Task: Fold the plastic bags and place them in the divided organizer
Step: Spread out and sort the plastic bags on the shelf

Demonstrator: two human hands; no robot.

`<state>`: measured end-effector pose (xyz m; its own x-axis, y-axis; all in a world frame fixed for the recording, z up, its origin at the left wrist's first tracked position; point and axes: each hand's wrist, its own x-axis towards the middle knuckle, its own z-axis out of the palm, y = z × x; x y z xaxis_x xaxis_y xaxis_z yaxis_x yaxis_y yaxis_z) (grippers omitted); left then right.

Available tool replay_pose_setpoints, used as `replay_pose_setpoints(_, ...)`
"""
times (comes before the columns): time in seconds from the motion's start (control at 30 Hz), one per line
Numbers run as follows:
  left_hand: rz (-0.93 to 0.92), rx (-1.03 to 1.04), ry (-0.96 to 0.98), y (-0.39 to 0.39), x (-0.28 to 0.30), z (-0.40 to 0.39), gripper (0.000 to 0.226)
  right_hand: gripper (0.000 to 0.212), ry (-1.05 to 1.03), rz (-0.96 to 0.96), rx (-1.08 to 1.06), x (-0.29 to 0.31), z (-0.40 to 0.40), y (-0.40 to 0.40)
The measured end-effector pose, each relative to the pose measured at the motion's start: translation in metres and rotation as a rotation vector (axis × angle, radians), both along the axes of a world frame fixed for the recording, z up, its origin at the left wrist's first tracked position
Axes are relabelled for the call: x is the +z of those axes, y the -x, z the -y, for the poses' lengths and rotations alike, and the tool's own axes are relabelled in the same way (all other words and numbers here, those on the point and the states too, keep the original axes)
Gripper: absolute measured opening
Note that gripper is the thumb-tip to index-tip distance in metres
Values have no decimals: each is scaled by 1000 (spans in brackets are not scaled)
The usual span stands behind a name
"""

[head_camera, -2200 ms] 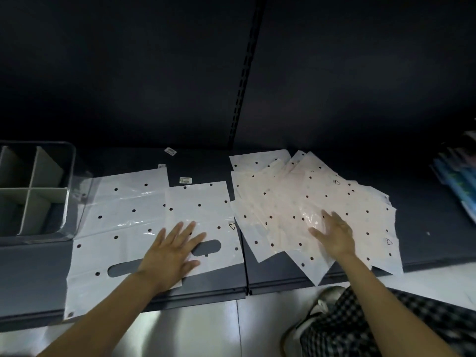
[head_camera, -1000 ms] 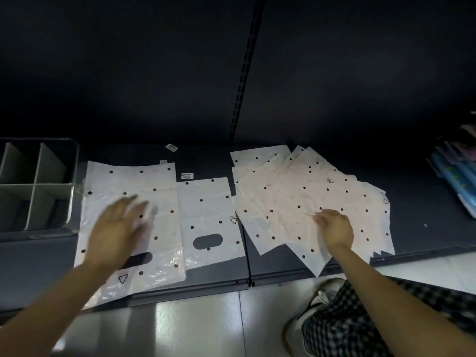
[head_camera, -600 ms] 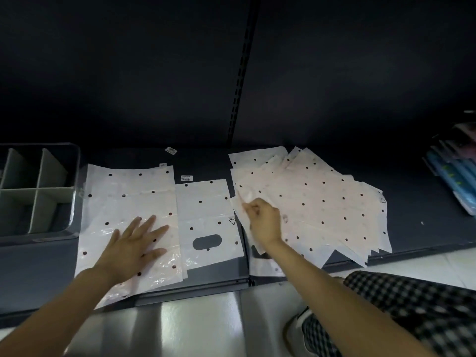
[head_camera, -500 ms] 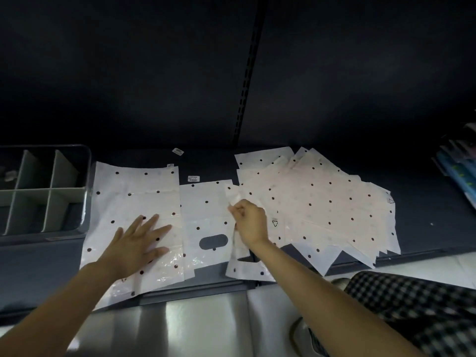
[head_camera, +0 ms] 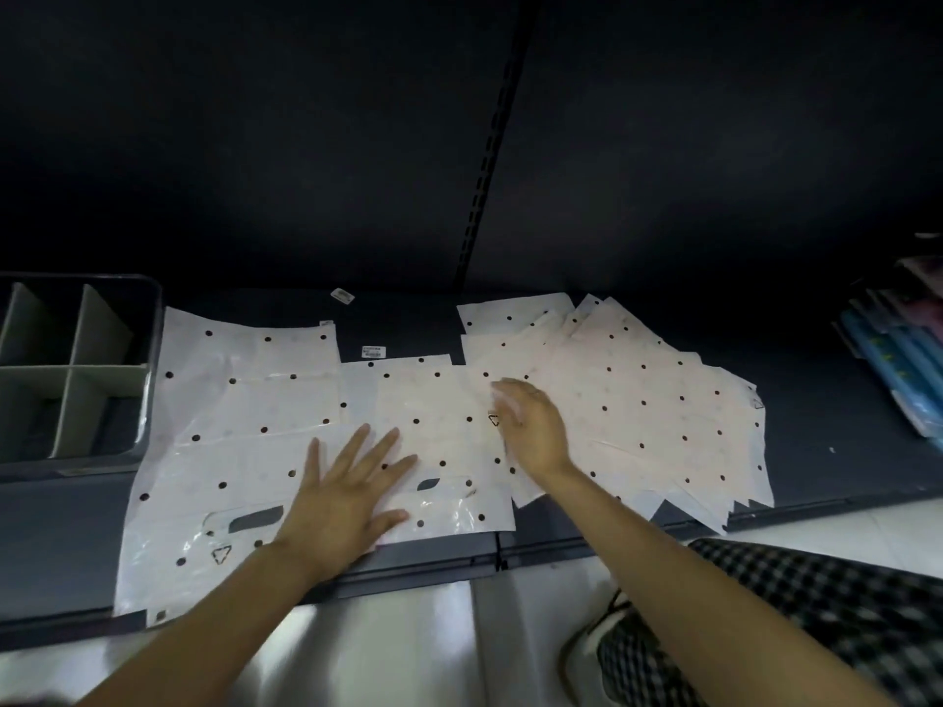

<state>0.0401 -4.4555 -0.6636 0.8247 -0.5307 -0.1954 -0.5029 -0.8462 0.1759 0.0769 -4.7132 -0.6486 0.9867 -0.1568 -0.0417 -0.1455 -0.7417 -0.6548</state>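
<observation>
Pressing hands (head_camera: pixel 352 497) flatten glossy dotted bag (head_camera: pixel 439 415).

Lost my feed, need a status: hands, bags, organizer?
Left hand flat on middle bag. Right hand on it too, blurred. Organizer holds no bags. Nothing blocking.

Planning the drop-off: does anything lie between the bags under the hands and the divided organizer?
Nothing solid. Another spread bag covers the shelf between the bag under the left hand and the organizer; its edge reaches the organizer's wall. The visible compartments look empty.
</observation>
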Motion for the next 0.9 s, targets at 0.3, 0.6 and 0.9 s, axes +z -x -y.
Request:
replay_pose_setpoints(0.3, -218, 389, -186, 7, -21, 7, 69, 44, 459, -314, -337, -12, 153, 49)
replay_pose_setpoints(0.6, -219, 441, -101, 5, -9, 34, 68, 30, 274, 24, -551, 20, 104, 25)
replay_pose_setpoints(0.9, -504, 372, 850, 11, 40, 60, 100, 12, -866, -283, -399, 56, -60, 2)
